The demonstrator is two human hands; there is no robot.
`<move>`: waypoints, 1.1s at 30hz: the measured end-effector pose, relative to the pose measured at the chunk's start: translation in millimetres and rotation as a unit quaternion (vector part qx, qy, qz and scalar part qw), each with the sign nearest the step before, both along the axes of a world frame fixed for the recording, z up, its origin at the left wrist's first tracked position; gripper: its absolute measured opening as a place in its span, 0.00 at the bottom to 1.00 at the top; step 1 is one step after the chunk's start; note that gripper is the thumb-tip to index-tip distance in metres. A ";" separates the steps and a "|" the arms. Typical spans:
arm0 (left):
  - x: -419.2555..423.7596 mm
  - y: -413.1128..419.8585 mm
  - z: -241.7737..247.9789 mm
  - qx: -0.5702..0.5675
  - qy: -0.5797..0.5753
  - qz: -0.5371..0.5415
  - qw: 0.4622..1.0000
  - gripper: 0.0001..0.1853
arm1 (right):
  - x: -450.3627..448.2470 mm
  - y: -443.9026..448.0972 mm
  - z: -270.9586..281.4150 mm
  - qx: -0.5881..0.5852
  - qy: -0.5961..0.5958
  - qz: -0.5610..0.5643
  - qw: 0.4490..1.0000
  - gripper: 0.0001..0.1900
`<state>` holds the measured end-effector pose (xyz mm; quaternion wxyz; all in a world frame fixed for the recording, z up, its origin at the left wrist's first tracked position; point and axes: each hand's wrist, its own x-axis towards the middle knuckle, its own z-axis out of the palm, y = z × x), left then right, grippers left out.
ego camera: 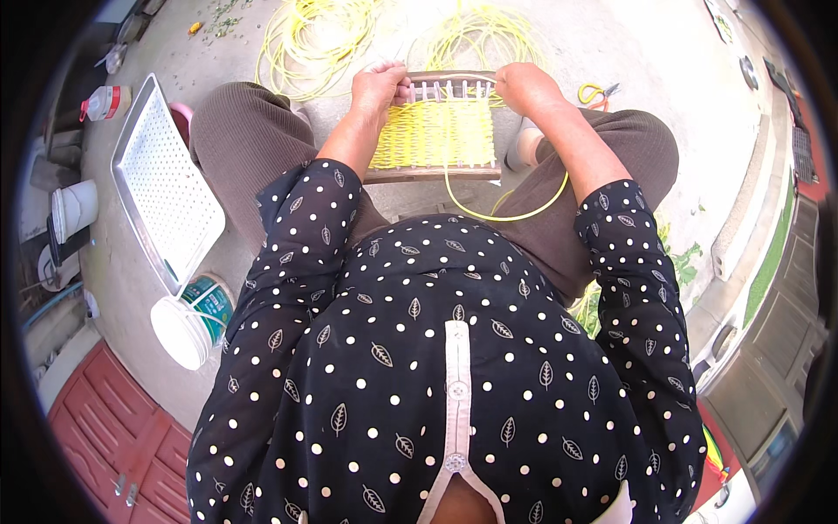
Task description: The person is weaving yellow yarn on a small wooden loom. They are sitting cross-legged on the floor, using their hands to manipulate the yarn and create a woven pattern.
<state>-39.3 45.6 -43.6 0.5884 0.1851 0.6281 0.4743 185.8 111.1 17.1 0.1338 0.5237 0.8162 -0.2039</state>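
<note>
A small wooden-framed stool seat (432, 173) lies between my knees, its yellow woven cord panel (435, 134) filling most of the frame. Pale strands cross the gap near the far rail. My left hand (382, 88) is at the far left corner, its fingers curled by the rail; whether it pinches cord is unclear. My right hand (529, 88) is closed at the far right corner on a yellow cord that runs along the far rail. A loose loop of yellow cord (517, 217) hangs from the panel over the near rail, towards my right thigh.
Coils of yellow cord (314, 46) lie on the concrete floor beyond the frame. Scissors with yellow and orange handles (592, 95) rest beyond my right knee. To the left are a perforated metal tray (167, 177), a lidded bucket (186, 327) and a plastic jug (108, 103).
</note>
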 end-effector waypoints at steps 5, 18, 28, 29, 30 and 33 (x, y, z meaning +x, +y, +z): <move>9.5 -7.0 -23.3 -0.029 0.149 -0.146 0.978 0.06 | -10.9 -5.5 5.6 -0.034 -0.079 -0.019 0.996 0.15; 25.2 -1.8 -26.5 -0.008 0.296 -0.308 0.904 0.23 | -27.1 -14.7 -6.0 -0.082 -0.092 -0.034 0.992 0.15; 28.8 -7.1 -32.8 0.026 0.461 -0.342 0.819 0.18 | -30.7 -6.8 -55.4 -0.252 0.002 -0.053 0.966 0.13; 29.8 -6.7 -28.5 0.016 0.469 -0.351 0.810 0.18 | -27.3 -6.2 -60.7 -0.259 0.018 -0.047 0.965 0.13; 29.4 -6.2 -23.5 0.005 0.477 -0.360 0.802 0.18 | -26.4 -5.6 -59.4 -0.273 0.035 -0.068 0.959 0.12; 29.8 -3.2 -12.3 0.007 0.500 -0.386 0.775 0.18 | -20.6 -3.6 -59.2 -0.308 0.079 -0.122 0.940 0.10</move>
